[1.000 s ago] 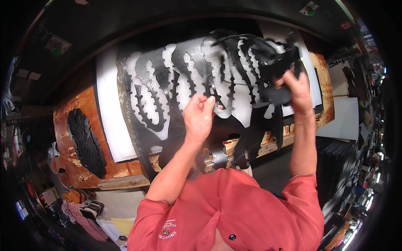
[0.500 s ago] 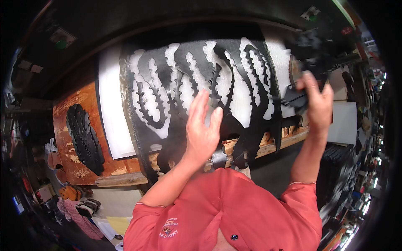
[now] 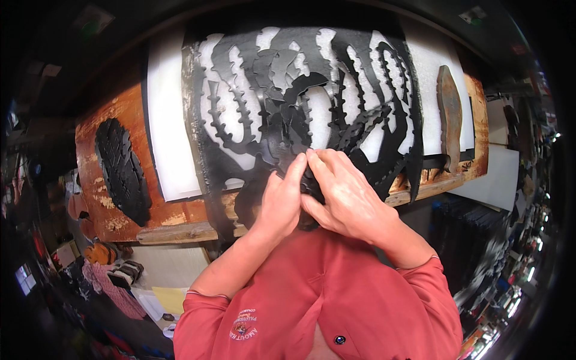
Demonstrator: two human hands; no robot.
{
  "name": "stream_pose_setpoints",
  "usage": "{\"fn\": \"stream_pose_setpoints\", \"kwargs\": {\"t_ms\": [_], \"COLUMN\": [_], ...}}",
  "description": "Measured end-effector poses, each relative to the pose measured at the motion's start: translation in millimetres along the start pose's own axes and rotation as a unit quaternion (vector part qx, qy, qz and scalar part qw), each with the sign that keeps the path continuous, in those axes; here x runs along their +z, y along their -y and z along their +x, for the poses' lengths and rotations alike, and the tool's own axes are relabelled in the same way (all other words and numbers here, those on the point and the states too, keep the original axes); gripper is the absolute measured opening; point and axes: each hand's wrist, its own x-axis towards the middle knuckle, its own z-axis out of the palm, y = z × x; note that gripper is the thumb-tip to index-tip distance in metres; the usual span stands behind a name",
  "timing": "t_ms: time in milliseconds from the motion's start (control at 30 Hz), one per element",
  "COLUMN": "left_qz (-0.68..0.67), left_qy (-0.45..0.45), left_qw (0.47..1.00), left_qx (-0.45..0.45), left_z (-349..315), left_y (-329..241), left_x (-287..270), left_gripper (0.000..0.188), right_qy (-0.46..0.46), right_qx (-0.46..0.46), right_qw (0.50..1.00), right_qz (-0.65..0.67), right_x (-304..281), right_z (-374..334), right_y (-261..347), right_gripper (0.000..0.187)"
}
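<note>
My left hand [image 3: 281, 198] and my right hand [image 3: 348, 189] meet over the near middle of a black sheet [image 3: 264, 51] with long, notched, sole-shaped cut-outs. Both hands are closed around a bunch of black cut strips [image 3: 285, 129], thumbs and fingers close together. The strips curl up and fan out over the sheet. Some look notched like the sheet's edges; their lower part is hidden by my hands. A white board [image 3: 171, 120] lies beneath the sheet and shows through its openings.
On the left, a stack of black sole-shaped pieces [image 3: 123, 171] rests on the worn brown board [image 3: 93, 198]. At right lies a long, curved sole-shaped tool [image 3: 449, 111], greyish brown. A wooden rail [image 3: 177, 234] edges the bench; dark sheets [image 3: 465, 237] stand at lower right.
My right hand has come from the far right to the middle, and black strips now lie bunched under both hands. The curved tool at right is uncovered. My left hand has closed.
</note>
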Motion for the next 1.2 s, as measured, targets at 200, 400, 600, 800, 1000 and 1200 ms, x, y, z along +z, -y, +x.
{"fn": "stream_pose_setpoints", "kwargs": {"t_ms": [200, 400, 600, 800, 1000, 1200], "left_qz": [-0.164, -0.093, -0.028, 0.224, -0.022, -0.085], "left_qy": [0.086, 0.115, 0.118, -0.012, 0.073, -0.013], "left_qw": [0.978, 0.988, 0.991, 0.973, 0.975, 0.966], "left_qx": [-0.099, -0.047, -0.056, 0.048, 0.210, 0.245], "left_z": [-4, -5, -13, -22, -26, -33], "left_y": [-9, 5, 8, 0, -28, -66], "left_x": [-39, -46, -38, -33, -56, -98], "left_gripper": [0.044, 0.037, 0.031, 0.049, 0.044, 0.032], "right_qy": [-0.163, 0.100, -0.069, -0.074, 0.005, 0.012], "right_qx": [-0.041, 0.184, 0.203, -0.064, -0.106, -0.176], "right_qw": [0.986, 0.972, 0.941, 0.994, 0.994, 0.984], "right_qz": [0.000, 0.108, 0.263, -0.042, -0.015, 0.001], "right_x": [-28, -21, 24, 38, 35, 70], "right_z": [-22, -48, -35, -2, 35, 84], "right_y": [-2, -24, -25, 0, 26, 61], "right_gripper": [0.037, 0.037, 0.031, 0.023, 0.035, 0.082]}}
